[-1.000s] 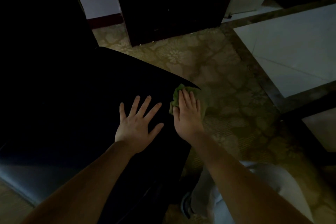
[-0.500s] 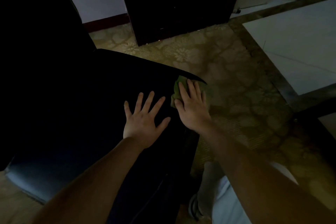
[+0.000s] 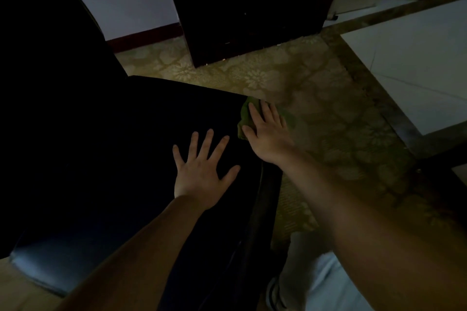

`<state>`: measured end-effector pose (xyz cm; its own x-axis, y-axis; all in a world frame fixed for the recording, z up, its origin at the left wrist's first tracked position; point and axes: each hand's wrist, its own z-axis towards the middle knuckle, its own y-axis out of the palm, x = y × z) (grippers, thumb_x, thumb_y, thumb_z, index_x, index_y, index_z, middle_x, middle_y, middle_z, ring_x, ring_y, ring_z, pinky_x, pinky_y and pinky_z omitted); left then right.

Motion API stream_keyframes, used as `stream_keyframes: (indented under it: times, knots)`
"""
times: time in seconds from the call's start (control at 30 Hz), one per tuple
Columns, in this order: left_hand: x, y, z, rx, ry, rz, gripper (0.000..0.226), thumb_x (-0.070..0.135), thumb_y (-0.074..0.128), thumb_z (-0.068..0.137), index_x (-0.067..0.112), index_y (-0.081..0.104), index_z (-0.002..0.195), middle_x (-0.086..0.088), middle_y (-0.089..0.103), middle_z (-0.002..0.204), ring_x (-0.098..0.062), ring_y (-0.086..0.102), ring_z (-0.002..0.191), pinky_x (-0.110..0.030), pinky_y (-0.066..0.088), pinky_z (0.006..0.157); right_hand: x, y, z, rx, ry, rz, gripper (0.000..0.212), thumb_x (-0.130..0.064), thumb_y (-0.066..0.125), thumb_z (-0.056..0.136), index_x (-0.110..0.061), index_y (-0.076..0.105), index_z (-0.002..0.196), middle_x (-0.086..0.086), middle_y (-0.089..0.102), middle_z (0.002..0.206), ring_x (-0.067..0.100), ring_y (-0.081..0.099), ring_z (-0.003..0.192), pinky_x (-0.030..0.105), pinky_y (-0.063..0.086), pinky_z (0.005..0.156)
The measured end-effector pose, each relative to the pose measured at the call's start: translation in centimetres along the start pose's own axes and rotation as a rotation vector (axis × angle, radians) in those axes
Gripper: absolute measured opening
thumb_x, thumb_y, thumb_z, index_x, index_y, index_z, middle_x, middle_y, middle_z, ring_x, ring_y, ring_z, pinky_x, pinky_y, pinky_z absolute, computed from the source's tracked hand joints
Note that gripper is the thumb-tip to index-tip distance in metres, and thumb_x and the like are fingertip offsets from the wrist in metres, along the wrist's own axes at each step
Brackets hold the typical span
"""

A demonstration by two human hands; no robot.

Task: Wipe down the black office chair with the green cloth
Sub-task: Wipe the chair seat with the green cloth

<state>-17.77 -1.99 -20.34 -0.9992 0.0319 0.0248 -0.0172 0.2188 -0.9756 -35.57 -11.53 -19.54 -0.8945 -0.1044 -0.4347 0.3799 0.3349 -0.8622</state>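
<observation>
While right hand (image 3: 268, 135), fingers (image 3: 253, 114) straight, presses green cloth (image 3: 243, 118) on chair (image 3: 151, 121) | left hand (image 3: 202, 174) splayed | cabinet (image 3: 252, 7) beyond

The right hand (image 3: 267, 131) presses the green cloth (image 3: 244, 115) flat on the black chair (image 3: 126, 146) seat's corner; the left hand (image 3: 202, 169) lies spread beside it.

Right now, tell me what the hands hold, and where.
Nothing gripped: right hand presses flat on the green cloth; left hand lies flat on the seat.

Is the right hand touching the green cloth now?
Touching. In the head view the right hand lies flat on the green cloth, fingers straight, at the corner of the black office chair.
</observation>
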Motion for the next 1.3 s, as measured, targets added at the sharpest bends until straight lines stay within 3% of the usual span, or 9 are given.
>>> stream_keyframes:
  times: [0.27,0.53,1.3]
  knots:
    - [0.0,0.4,0.3,0.025,-0.010,-0.009,0.080,0.078,-0.003,0.083,0.046,-0.017,0.155,0.006,-0.016,0.169,-0.026,-0.018,0.155,-0.066,-0.005,0.120,-1.3,2.0,-2.2,0.045,0.018,-0.024,0.064,-0.050,0.025,0.106,-0.031,0.001,0.162,0.000,-0.017,0.169,0.025,-0.022,0.153,0.058,-0.006,0.123]
    - [-0.1,0.3,0.3,0.034,-0.011,-0.033,0.080,0.079,-0.004,0.083,0.046,-0.018,0.155,0.005,-0.016,0.169,-0.027,-0.017,0.155,-0.066,-0.006,0.120,-0.4,1.5,-0.3,0.064,0.028,0.048,0.065,-0.052,0.027,0.105,-0.031,0.002,0.162,0.005,-0.019,0.168,0.026,-0.020,0.154,0.052,-0.006,0.125]
    - [0.2,0.3,1.1,0.044,-0.044,-0.058,0.079,0.078,-0.001,0.087,0.043,-0.017,0.156,0.005,-0.017,0.169,-0.030,-0.018,0.155,-0.069,-0.007,0.118,-1.0,1.3,0.7,0.036,0.025,0.014,0.064,-0.049,0.025,0.107,-0.031,-0.003,0.161,0.005,-0.014,0.169,0.025,-0.017,0.155,0.053,-0.004,0.125]
